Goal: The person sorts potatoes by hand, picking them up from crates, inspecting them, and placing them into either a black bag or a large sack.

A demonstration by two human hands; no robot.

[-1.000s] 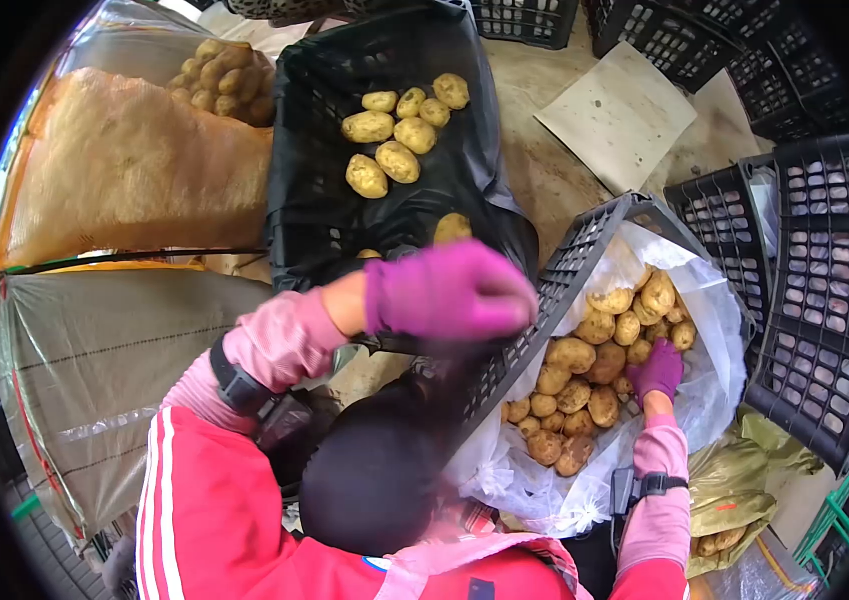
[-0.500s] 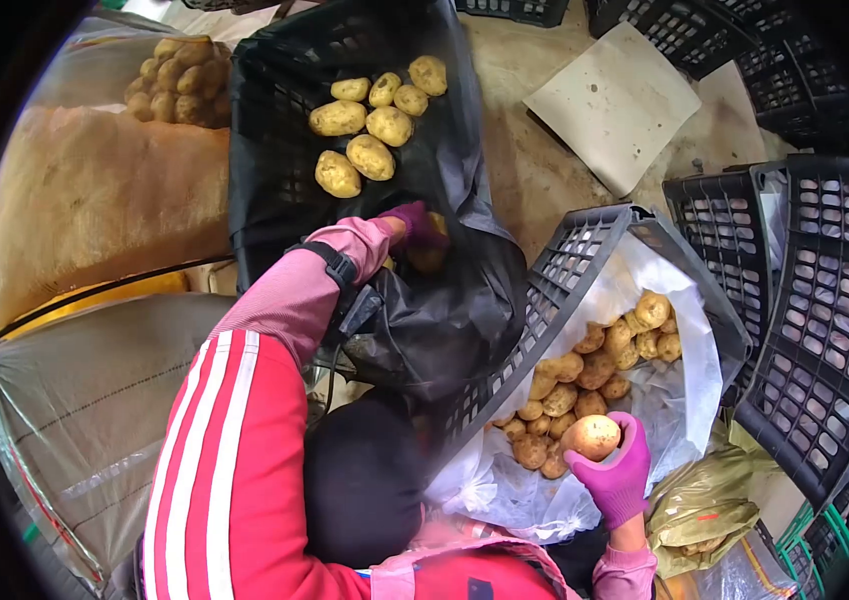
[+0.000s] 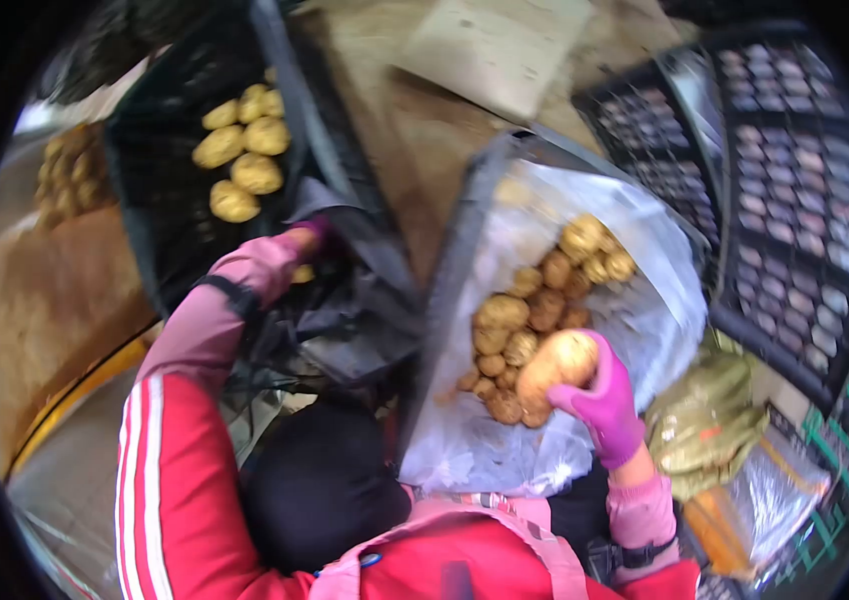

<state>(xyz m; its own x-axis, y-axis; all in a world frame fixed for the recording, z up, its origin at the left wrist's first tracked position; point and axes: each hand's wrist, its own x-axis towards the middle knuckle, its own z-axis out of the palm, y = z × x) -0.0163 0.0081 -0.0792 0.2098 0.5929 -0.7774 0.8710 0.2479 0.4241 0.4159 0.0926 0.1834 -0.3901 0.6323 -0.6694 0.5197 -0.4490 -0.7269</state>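
My right hand (image 3: 607, 408), in a purple-pink glove, is closed around a potato (image 3: 557, 368), thumb and fingers on its sides. It holds this potato above the pile of loose potatoes (image 3: 501, 316) in a crate (image 3: 457, 240) lined with white plastic (image 3: 645, 350). My left hand (image 3: 315, 234), also gloved, reaches into a crate with a black liner (image 3: 360, 300). Folds of the liner and blur hide its fingers, so its grip does not show. Several pale potatoes (image 3: 255, 173) lie in that black-lined crate beyond the hand.
Black mesh crates (image 3: 780, 190) stand at the right. An olive plastic bag (image 3: 700, 425) lies below them. At the left are a full orange-tinted sack (image 3: 65, 290) and bagged potatoes (image 3: 73, 175). A flat cardboard piece (image 3: 495, 50) lies on the floor ahead.
The view has swung to the right and blurred, so both crates sit further left. My right hand still holds a potato over the pile; my left hand remains in the black-lined crate.
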